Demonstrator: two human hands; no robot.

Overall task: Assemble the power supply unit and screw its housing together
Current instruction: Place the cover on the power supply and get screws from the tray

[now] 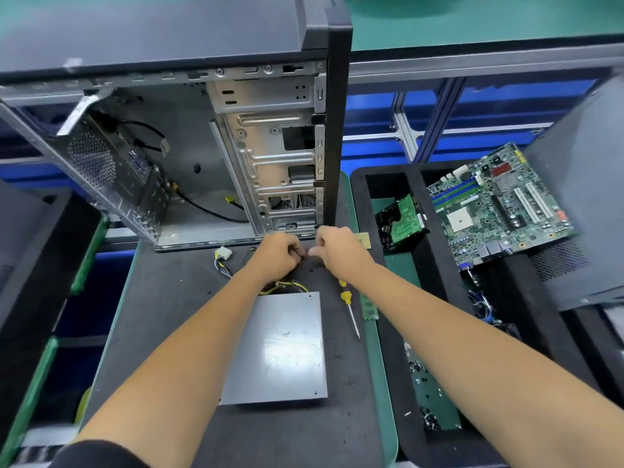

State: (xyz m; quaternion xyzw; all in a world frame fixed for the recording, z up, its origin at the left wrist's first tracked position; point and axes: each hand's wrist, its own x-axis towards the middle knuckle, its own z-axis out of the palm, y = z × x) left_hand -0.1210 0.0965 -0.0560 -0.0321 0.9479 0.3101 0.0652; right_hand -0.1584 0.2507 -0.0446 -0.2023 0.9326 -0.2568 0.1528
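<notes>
The power supply unit (275, 347) is laid flat on the desk (162, 319), nearer than both hands, its long axis running near to far, its cables (287, 287) led out of the far end. Beyond it, the left hand (278, 255) is clenched; what its fingers (297, 253) grip cannot be told. Just beside it, the right hand (339, 249) is loosely curled, holding nothing visible.

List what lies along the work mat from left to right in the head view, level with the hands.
White connector → left hand → right hand → hard drive in the black tray → motherboard.
</notes>
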